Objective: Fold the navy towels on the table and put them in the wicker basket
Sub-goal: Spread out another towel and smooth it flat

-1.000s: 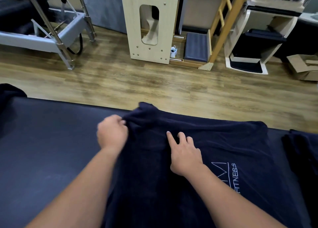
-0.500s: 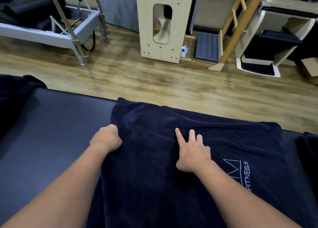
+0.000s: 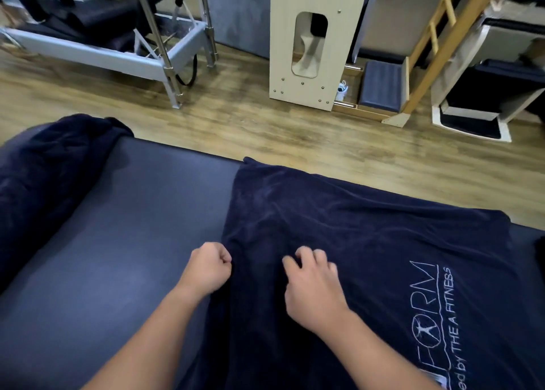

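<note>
A navy towel (image 3: 368, 242) with white lettering lies spread flat over the right half of the dark padded table (image 3: 132, 212). My left hand (image 3: 208, 267) is closed in a fist on the towel's left edge, pinching the cloth. My right hand (image 3: 312, 283) rests on the towel just to the right, fingers curled into the fabric. A heap of more navy towels (image 3: 50, 177) sits at the table's far left. No wicker basket is in view.
Beyond the table's far edge is a wooden floor (image 3: 265, 133). A metal-framed exercise machine (image 3: 124, 44) stands at the back left, a pale wooden unit (image 3: 312, 44) in the middle, a wooden ladder (image 3: 433, 44) and dark padded boxes (image 3: 483, 95) at the right.
The towel's far left corner has been laid out flat. Both hands slid back toward me along the left edge, and my right hand's fingers went from flat to curled.
</note>
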Demonstrator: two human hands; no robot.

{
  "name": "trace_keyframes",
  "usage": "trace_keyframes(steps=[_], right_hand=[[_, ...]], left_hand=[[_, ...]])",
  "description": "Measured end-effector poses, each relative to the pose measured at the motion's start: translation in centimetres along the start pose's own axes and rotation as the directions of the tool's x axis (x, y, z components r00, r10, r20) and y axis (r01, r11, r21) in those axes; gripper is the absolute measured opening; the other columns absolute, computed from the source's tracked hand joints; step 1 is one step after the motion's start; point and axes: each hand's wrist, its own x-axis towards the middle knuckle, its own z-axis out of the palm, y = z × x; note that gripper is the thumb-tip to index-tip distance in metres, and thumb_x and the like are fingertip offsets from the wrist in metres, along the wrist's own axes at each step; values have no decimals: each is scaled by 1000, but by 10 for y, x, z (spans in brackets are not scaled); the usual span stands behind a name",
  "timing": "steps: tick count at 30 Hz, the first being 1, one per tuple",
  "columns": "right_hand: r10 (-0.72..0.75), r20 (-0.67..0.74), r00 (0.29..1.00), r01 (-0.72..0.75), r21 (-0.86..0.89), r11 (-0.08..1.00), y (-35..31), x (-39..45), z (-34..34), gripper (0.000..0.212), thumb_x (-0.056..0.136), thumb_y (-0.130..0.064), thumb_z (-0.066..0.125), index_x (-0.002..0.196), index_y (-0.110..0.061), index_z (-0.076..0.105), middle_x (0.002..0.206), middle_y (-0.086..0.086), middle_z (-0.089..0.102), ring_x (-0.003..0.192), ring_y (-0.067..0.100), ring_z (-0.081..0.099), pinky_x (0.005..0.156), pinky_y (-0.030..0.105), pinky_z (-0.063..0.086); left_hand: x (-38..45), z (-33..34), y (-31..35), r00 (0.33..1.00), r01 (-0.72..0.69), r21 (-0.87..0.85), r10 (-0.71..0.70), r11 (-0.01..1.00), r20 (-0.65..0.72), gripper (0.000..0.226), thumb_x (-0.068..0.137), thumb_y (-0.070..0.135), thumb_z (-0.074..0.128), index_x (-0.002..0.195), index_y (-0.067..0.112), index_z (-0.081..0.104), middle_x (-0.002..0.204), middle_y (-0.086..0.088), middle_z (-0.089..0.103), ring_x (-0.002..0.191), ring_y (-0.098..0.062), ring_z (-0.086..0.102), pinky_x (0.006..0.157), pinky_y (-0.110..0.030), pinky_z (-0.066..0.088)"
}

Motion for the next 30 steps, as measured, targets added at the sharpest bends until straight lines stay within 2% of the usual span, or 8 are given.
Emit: trace_keyframes(steps=[5,8,12,17,21,25,28,30], right_hand=[[-18,208,978,4,69,998,-24,-33,11,86,89,-49,61,155,-27,10,153,9,23,136,33,30,106,56,36],[-39,257,966,19,77,997,-32,-50,25,96,91,-53,57,155,-39,-13,166,11,-15,152,39,-10,114,73,4],[1,227,974,-21,84,996,-28,-53,35,95,91,-61,53,154,-43,-15,166,4,-25,151,30,-25,112,75,-5],[124,291,949,-154,83,985,-14,-56,31,102,91,-66,55,154,-42,-21,166,-1,-23,150,35,-25,108,78,-4],[132,263,956,-141,14,990,-22,-75,26,91,98,-54,52,157,-36,-15,166,11,-20,149,44,-22,111,77,-1],[-113,232,966,104,49,993,-45,-107,35,79,100,-51,47,157,-41,-6,166,10,-18,150,42,-21,115,73,0],[-184,287,940,178,47,983,-53,-125,50,90,89,-73,45,153,-50,-14,163,4,-31,148,40,-29,109,75,-10],[-100,276,956,93,38,995,-55,-129,58,93,88,-77,44,152,-51,-18,162,3,-33,147,38,-31,107,77,-9]], left_hand=[[-39,9,-12,994,-33,192,13,981,109,18,72,24,78,75,16,62,78,1,65,72,-21,66,68,-35,59],[-66,29,-14,999,-36,375,21,926,45,40,77,45,80,84,17,51,96,0,54,93,-26,62,78,-37,54],[-82,46,-14,993,-59,462,99,885,-63,24,97,36,60,102,13,62,114,-9,61,110,-31,61,87,-40,50],[-88,13,-44,941,176,71,-146,982,-306,20,94,30,65,85,12,64,94,-15,67,93,-40,63,79,-39,51],[-112,11,-65,948,187,-2,-181,982,-262,22,92,35,67,85,16,59,95,-11,67,98,-37,62,84,-39,51],[-148,22,-78,970,238,188,-225,953,-88,46,85,59,65,99,16,58,108,-10,65,107,-36,63,85,-38,52],[-171,25,-95,969,245,249,-228,937,-97,34,87,42,69,101,12,59,111,-14,66,108,-38,63,85,-38,51],[-179,22,-111,944,300,63,-287,952,-163,21,90,28,68,82,11,58,95,-14,68,95,-38,62,76,-36,47]])
